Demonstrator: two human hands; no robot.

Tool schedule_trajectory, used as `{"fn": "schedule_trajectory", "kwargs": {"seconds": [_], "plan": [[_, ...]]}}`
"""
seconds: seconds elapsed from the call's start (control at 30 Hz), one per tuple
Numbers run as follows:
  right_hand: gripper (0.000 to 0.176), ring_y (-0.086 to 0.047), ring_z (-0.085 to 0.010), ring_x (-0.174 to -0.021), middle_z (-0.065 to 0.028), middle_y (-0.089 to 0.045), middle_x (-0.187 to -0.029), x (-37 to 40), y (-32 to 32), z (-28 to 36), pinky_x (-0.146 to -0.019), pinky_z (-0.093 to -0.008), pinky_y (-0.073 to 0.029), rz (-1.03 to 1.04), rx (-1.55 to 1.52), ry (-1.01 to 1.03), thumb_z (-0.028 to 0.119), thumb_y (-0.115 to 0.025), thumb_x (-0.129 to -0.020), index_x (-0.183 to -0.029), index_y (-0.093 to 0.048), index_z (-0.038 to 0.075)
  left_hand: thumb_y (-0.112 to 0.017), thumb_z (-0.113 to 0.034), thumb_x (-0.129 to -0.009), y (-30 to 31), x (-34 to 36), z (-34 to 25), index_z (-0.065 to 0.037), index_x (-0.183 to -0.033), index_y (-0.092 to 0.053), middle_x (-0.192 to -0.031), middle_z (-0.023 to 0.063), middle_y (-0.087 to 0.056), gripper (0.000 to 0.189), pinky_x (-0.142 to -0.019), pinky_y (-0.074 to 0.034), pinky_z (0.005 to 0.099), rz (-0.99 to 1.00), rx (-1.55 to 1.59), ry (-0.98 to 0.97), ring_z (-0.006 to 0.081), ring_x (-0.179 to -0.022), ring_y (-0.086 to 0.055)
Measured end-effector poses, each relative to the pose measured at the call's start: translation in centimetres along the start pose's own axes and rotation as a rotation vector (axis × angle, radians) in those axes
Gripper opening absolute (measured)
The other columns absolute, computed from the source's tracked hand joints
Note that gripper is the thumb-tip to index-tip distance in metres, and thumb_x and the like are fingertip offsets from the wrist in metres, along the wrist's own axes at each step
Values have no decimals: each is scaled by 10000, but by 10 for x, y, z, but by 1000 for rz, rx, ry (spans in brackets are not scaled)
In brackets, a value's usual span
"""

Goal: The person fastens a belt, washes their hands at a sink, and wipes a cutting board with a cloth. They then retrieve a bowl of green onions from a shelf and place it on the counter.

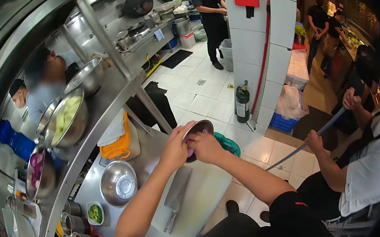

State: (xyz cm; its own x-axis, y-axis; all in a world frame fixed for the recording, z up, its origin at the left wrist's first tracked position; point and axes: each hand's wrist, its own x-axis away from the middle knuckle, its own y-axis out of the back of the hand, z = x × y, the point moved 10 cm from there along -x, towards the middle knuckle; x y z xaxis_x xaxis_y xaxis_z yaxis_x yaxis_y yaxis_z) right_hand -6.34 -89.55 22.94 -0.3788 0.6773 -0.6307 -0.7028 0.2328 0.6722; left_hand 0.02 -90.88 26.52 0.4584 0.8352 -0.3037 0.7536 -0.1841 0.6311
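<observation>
White floor tiles (186, 102) spread beyond the cutting board (207, 195). Over the board's far end, a round, silvery metal bowl (205, 125) is tilted, something purple (190, 152) showing at the hands. Left hand (174, 143) fingers curl against its side; the right hand (207, 148) reaches in, whether pinching I cannot tell.

Well to the left of the left hand (172, 143), a metal bowl (79, 126) of pale green pieces (68, 114) sits on a steel shelf (105, 106); a small white dish (90, 221) of green vegetables (95, 213) stands on the table (113, 217), also left of that hand. Beyond the right hand (206, 147), a fire extinguisher (242, 104) stands beside a white-tiled pillar (249, 43), and a person in a white top (371, 166) grips a grey pole (293, 153) to the right.
</observation>
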Motion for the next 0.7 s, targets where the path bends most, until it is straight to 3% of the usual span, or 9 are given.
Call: {"fn": "schedule_trajectory", "kwargs": {"seconds": [0.13, 0.2, 0.27, 0.33, 0.4, 0.53, 0.6, 0.63, 0.7], "plan": [[179, -568, -231, -849, -17, -598, -912, -17, 1, -42, -769, -422, -460, -6, 219, 82, 157, -546, -701, -836, -663, 142, -461, 83, -732, -17, -54, 15, -255, -1249, -498, -1293, 166, -411, 618, -876, -451, 375, 66, -340, 125, 343, -1096, -492], [181, -567, -237, -832, -43, -605, -901, -13, -19, -74, -738, -363, -463, 129, 269, 3, 163, -546, -691, -827, -661, 131, -488, 72, -733, -15, -71, 11, -282, -1248, -495, -1306, 164, -406, 625, -862, -468, 395, -11, -696, 14, 341, -1105, -494], [192, -565, -228, -806, -42, -601, -879, -1, -36, -112, -699, -377, -465, 304, 295, -184, 165, -527, -725, -847, -667, 116, -502, 42, -735, -8, -82, 17, -289, -1258, -480, -1320, 177, -387, 619, -843, -475, 420, -52, -679, 56, 359, -1132, -465], [199, -562, -255, -802, -69, -598, -879, -9, -19, -121, -689, -371, -469, 227, 241, -230, 126, -535, -714, -868, -654, 88, -517, 13, -738, -2, -90, 21, -296, -1268, -466, -1334, 190, -368, 615, -824, -482, 446, -105, -657, 94, 378, -1159, -437], [230, -558, -287, -823, -96, -599, -902, -15, 31, -117, -706, -385, -472, -226, 78, -234, 81, -551, -688, -899, -642, 73, -531, 8, -735, -9, -90, 29, -299, -1267, -465, -1319, 188, -379, 618, -826, -484, 438, -75, -651, 131, 374, -1157, -436], [277, -576, -290, -859, -96, -608, -968, -20, 19, -119, -695, -377, -486, -227, 108, -264, 45, -560, -672, -938, -631, 80, -546, 16, -723, -25, -87, 16, -288, -1260, -475, -1304, 181, -390, 621, -847, -476, 423, -77, -603, 57, 375, -1151, -435], [295, -598, -289, -820, -107, -618, -978, -14, -20, -109, -691, -367, -493, 57, -148, -216, -4, -539, -670, -937, -632, 81, -542, 34, -719, -10, -76, -5, -277, -1241, -497, -1286, 173, -403, 609, -872, -463, 415, -226, -648, -41, 380, -1148, -433], [287, -631, -263, -772, -131, -641, -923, -8, -33, -112, -651, -335, -510, 477, -62, -363, 10, -535, -695, -958, -627, 76, -492, 70, -711, 5, -65, -6, -224, -1228, -517, -1276, 175, -406, 595, -924, -424, 404, -321, -599, -65, 381, -1160, -421], [295, -634, -241, -715, -129, -650, -879, 5, -22, -128, -620, -322, -510, 383, -324, -500, 15, -525, -710, -980, -629, 76, -453, 92, -698, 23, -36, -8, -180, -1231, -513, -1266, 177, -408, 601, -952, -397, 399, -420, -473, -61, 374, -1167, -418]]}}
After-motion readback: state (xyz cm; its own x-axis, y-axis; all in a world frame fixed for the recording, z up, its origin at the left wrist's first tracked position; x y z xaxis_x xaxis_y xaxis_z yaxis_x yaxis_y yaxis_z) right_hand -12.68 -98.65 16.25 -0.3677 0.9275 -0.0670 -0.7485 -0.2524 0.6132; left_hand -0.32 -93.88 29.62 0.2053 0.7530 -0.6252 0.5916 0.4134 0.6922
